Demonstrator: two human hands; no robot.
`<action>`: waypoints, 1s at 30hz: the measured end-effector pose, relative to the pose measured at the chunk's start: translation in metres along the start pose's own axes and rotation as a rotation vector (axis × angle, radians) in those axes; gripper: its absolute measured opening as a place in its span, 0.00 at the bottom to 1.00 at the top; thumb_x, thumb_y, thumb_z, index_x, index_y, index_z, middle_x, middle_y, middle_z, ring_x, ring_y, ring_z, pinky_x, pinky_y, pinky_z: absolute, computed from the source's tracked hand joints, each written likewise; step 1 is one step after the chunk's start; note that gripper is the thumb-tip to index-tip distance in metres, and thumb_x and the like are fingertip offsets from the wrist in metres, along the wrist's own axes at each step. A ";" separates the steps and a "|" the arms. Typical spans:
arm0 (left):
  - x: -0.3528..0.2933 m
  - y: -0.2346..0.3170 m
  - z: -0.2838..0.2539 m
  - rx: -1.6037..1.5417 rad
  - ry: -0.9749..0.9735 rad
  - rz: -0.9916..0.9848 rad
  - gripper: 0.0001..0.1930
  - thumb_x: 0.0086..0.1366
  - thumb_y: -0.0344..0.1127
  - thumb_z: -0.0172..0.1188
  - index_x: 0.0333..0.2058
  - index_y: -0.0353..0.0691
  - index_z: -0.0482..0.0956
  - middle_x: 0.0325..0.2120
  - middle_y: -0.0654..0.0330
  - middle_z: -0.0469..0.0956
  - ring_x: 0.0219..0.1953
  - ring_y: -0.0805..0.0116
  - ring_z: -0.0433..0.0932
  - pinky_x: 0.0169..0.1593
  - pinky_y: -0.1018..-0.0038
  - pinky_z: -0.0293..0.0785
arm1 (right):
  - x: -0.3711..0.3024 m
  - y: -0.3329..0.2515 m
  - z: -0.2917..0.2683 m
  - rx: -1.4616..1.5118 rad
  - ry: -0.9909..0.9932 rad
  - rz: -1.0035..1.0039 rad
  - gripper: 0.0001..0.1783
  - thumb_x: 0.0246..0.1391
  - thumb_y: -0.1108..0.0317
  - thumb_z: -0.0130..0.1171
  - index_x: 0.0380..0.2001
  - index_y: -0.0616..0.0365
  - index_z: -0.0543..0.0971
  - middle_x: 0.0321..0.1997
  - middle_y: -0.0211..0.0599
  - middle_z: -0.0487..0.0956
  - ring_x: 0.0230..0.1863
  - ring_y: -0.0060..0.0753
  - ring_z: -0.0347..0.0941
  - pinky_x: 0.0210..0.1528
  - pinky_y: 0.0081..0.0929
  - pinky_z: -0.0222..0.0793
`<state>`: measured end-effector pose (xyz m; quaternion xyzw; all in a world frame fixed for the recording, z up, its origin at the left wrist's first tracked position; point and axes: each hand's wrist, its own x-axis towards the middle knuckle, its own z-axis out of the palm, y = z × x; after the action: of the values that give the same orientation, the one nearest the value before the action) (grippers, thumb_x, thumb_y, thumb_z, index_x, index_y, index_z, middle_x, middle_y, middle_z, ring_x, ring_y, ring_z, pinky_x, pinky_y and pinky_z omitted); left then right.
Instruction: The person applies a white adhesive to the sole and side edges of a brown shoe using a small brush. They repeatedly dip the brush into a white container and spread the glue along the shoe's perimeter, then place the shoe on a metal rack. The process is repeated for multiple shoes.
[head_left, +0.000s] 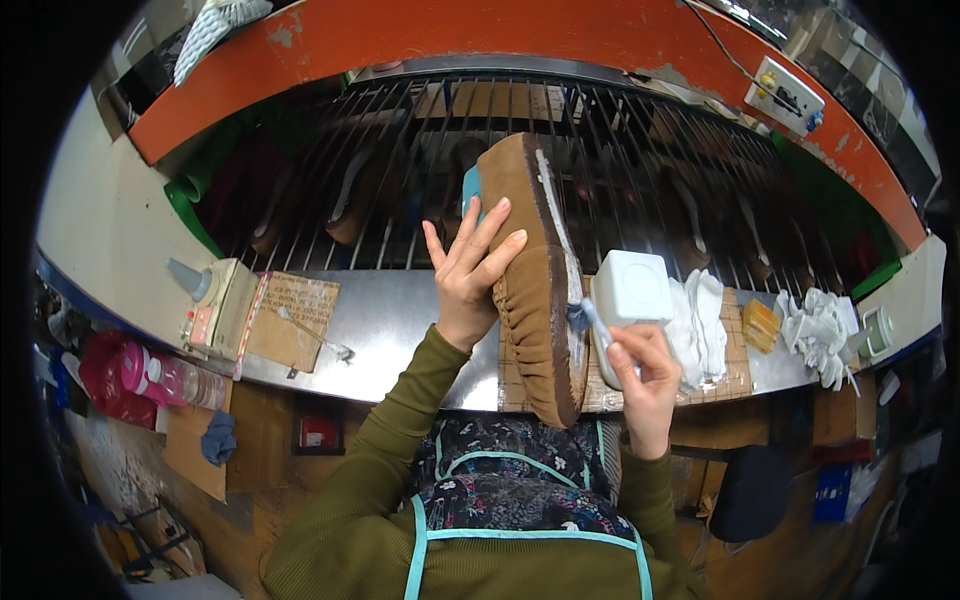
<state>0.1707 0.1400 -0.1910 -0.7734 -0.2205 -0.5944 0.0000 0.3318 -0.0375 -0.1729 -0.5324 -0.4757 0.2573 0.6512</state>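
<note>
My left hand (470,270) grips a brown suede shoe (530,290) from its left side, thumb and fingers spread against the upper. The shoe stands tilted with its sole edge turned right, and a whitish coating runs along that edge. A bit of blue (472,185) shows at its top, perhaps a last. My right hand (645,375) is closed round the pale handle of a small brush (592,318). Its dark tip touches, or nearly touches, the sole edge in the shoe's lower half. A white square-sided container (632,287) stands just beyond my right hand.
Behind the metal counter (385,315), several shoes (350,195) lie on a barred rack (620,150) under an orange beam (390,45). At right are folded white cloth (700,325), a yellow block (761,326) and white gloves (815,335). Cardboard (295,315) with another brush (315,335) lies left.
</note>
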 end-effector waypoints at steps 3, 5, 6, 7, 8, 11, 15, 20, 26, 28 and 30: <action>-0.008 -0.001 -0.001 -0.002 -0.026 -0.074 0.24 0.52 0.37 0.67 0.50 0.62 0.74 0.58 0.64 0.69 0.63 0.51 0.64 0.64 0.38 0.29 | -0.019 -0.005 0.001 0.078 -0.022 0.095 0.10 0.52 0.77 0.61 0.38 0.66 0.82 0.34 0.31 0.72 0.35 0.20 0.68 0.37 0.17 0.65; -0.013 -0.005 -0.002 0.009 -0.051 -0.088 0.27 0.51 0.37 0.69 0.51 0.62 0.73 0.59 0.65 0.69 0.63 0.50 0.63 0.64 0.38 0.29 | -0.033 -0.007 -0.003 0.060 -0.016 0.102 0.09 0.52 0.77 0.61 0.38 0.66 0.82 0.34 0.32 0.72 0.35 0.20 0.68 0.37 0.17 0.65; -0.016 -0.006 -0.002 0.014 -0.061 -0.097 0.28 0.51 0.37 0.69 0.51 0.61 0.73 0.59 0.65 0.69 0.63 0.50 0.63 0.64 0.37 0.29 | -0.040 -0.009 -0.004 0.047 -0.014 0.110 0.09 0.51 0.77 0.61 0.38 0.65 0.82 0.34 0.32 0.72 0.35 0.21 0.69 0.37 0.17 0.65; -0.019 -0.008 -0.002 0.020 -0.071 -0.107 0.28 0.50 0.37 0.69 0.52 0.61 0.73 0.59 0.65 0.69 0.63 0.50 0.62 0.64 0.37 0.29 | -0.044 -0.008 -0.002 0.024 0.006 0.101 0.09 0.51 0.77 0.61 0.38 0.65 0.82 0.34 0.32 0.72 0.35 0.21 0.69 0.36 0.17 0.65; -0.020 -0.008 -0.001 0.022 -0.079 -0.110 0.28 0.50 0.36 0.69 0.52 0.61 0.73 0.59 0.65 0.69 0.63 0.50 0.62 0.64 0.37 0.29 | -0.047 -0.007 0.000 -0.004 0.023 0.087 0.10 0.51 0.77 0.61 0.38 0.64 0.82 0.34 0.33 0.72 0.35 0.22 0.69 0.36 0.17 0.65; -0.024 -0.007 -0.001 0.027 -0.102 -0.115 0.30 0.49 0.35 0.70 0.52 0.62 0.72 0.59 0.65 0.68 0.63 0.50 0.62 0.64 0.37 0.29 | -0.045 -0.006 0.008 -0.078 0.064 0.053 0.10 0.50 0.77 0.62 0.38 0.62 0.83 0.34 0.32 0.72 0.34 0.20 0.68 0.34 0.15 0.64; -0.027 -0.007 0.000 0.043 -0.116 -0.096 0.31 0.48 0.35 0.70 0.52 0.63 0.73 0.59 0.65 0.68 0.64 0.50 0.61 0.64 0.37 0.28 | -0.028 -0.006 0.015 -0.186 0.089 -0.027 0.11 0.51 0.77 0.62 0.39 0.62 0.83 0.35 0.31 0.71 0.33 0.19 0.67 0.31 0.15 0.64; -0.023 -0.005 -0.003 0.044 -0.088 -0.080 0.30 0.47 0.36 0.70 0.51 0.63 0.73 0.59 0.65 0.68 0.64 0.50 0.61 0.64 0.37 0.27 | -0.001 -0.006 0.021 -0.276 0.096 -0.144 0.11 0.51 0.76 0.62 0.39 0.59 0.83 0.34 0.31 0.71 0.29 0.17 0.66 0.28 0.15 0.63; -0.018 -0.005 -0.007 0.048 -0.062 -0.063 0.30 0.47 0.36 0.70 0.51 0.64 0.73 0.59 0.65 0.68 0.64 0.50 0.61 0.64 0.36 0.27 | 0.021 -0.004 0.017 -0.314 0.048 -0.272 0.11 0.49 0.79 0.62 0.38 0.59 0.83 0.33 0.30 0.71 0.28 0.17 0.66 0.26 0.16 0.63; -0.016 -0.006 -0.007 0.060 -0.079 -0.080 0.31 0.47 0.35 0.70 0.52 0.63 0.73 0.59 0.65 0.68 0.64 0.50 0.61 0.63 0.36 0.27 | 0.021 -0.004 0.013 -0.281 -0.005 -0.265 0.11 0.48 0.80 0.62 0.37 0.59 0.83 0.33 0.31 0.72 0.28 0.18 0.67 0.27 0.16 0.63; -0.016 -0.008 -0.005 0.070 -0.073 -0.091 0.32 0.46 0.34 0.70 0.52 0.63 0.73 0.59 0.66 0.68 0.64 0.51 0.61 0.63 0.35 0.28 | 0.019 -0.003 0.006 -0.258 -0.066 -0.247 0.11 0.48 0.80 0.62 0.37 0.60 0.83 0.33 0.31 0.72 0.29 0.19 0.67 0.27 0.16 0.63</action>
<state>0.1604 0.1408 -0.2069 -0.7833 -0.2759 -0.5570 -0.0083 0.3340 -0.0201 -0.1636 -0.5402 -0.5879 0.1294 0.5880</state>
